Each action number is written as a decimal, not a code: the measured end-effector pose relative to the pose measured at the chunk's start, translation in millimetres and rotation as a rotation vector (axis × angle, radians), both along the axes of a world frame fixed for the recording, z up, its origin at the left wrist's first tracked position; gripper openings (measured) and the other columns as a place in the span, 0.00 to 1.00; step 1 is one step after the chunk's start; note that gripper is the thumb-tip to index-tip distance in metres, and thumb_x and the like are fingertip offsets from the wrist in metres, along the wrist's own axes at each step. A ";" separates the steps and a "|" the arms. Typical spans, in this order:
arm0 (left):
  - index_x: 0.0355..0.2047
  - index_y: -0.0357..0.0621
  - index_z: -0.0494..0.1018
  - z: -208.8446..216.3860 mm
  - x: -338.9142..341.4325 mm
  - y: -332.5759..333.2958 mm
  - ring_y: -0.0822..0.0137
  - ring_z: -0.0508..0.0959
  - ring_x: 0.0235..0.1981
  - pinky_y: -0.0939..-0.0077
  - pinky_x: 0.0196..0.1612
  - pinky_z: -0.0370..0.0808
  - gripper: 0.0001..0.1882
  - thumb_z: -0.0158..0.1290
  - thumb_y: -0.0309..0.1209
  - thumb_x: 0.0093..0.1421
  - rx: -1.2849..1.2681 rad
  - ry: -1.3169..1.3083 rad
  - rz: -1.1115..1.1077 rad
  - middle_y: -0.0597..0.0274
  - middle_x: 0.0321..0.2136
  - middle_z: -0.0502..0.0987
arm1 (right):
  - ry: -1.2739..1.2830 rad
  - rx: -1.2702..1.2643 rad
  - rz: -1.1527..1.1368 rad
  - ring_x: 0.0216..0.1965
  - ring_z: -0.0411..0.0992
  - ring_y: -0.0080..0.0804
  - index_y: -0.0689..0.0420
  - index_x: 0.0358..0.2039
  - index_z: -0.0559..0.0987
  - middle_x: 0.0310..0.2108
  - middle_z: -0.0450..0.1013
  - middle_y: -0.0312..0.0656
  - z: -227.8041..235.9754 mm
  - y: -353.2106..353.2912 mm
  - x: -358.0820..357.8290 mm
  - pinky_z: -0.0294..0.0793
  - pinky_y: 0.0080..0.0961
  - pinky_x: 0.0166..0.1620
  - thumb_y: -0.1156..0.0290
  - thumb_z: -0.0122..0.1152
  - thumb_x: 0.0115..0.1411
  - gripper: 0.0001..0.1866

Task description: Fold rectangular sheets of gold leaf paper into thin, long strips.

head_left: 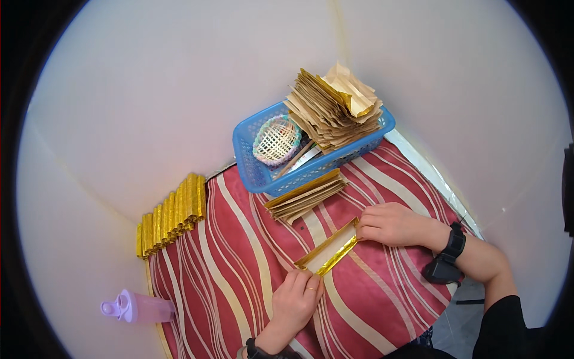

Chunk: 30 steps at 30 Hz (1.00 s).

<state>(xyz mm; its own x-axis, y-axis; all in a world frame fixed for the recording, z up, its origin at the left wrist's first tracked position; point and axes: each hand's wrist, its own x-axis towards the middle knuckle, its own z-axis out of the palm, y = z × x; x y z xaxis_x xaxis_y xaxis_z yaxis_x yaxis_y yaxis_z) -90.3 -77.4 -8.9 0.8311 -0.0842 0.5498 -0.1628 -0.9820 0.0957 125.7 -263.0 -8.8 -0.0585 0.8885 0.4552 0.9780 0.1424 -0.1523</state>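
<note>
A strip of gold-edged paper lies slantwise on the striped cloth, its two long sides folded up around a pale inner face. My left hand grips its near left end, fingers closed. At the far right end, the bent fingers of my right hand pinch the same folded paper. Just beyond it rests a small stack of folded brown and gold papers, touched by neither hand. Part of each paper end is hidden under my fingers.
A blue plastic basket at the back holds a thick stack of brown paper and a small woven basket. Gold folded paper rolls line the left edge. A purple bottle stands at the lower left. Pale walls enclose the table.
</note>
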 end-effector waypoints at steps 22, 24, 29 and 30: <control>0.32 0.39 0.71 1.0 3.1 -6.7 0.55 0.73 0.31 0.65 0.33 0.71 0.10 0.60 0.22 0.51 -0.426 0.102 0.182 0.56 0.28 0.74 | 0.433 -0.141 -0.199 0.38 0.67 0.43 0.58 0.34 0.71 0.33 0.69 0.43 2.9 8.4 -8.9 0.67 0.35 0.43 0.66 0.58 0.61 0.09; 0.31 0.38 0.71 4.2 5.6 -7.7 0.57 0.72 0.30 0.66 0.32 0.69 0.07 0.58 0.21 0.53 -0.490 0.125 0.182 0.56 0.26 0.71 | 0.414 -0.151 -0.214 0.39 0.67 0.43 0.58 0.34 0.71 0.34 0.69 0.43 2.5 9.8 -10.1 0.67 0.36 0.43 0.66 0.58 0.61 0.09; 0.31 0.39 0.71 0.8 7.2 -4.6 0.58 0.71 0.30 0.66 0.32 0.68 0.07 0.58 0.21 0.53 -0.489 0.152 0.189 0.57 0.25 0.71 | 0.367 -0.184 -0.250 0.38 0.67 0.43 0.59 0.35 0.72 0.34 0.69 0.44 2.9 14.5 -10.8 0.67 0.36 0.42 0.66 0.58 0.61 0.09; 0.31 0.39 0.71 1.0 7.7 -4.5 0.58 0.71 0.30 0.66 0.32 0.68 0.07 0.59 0.21 0.53 -0.493 0.164 0.197 0.58 0.25 0.71 | 0.365 -0.196 -0.266 0.38 0.67 0.43 0.59 0.34 0.71 0.33 0.69 0.44 3.7 15.3 -10.9 0.68 0.37 0.42 0.66 0.58 0.61 0.09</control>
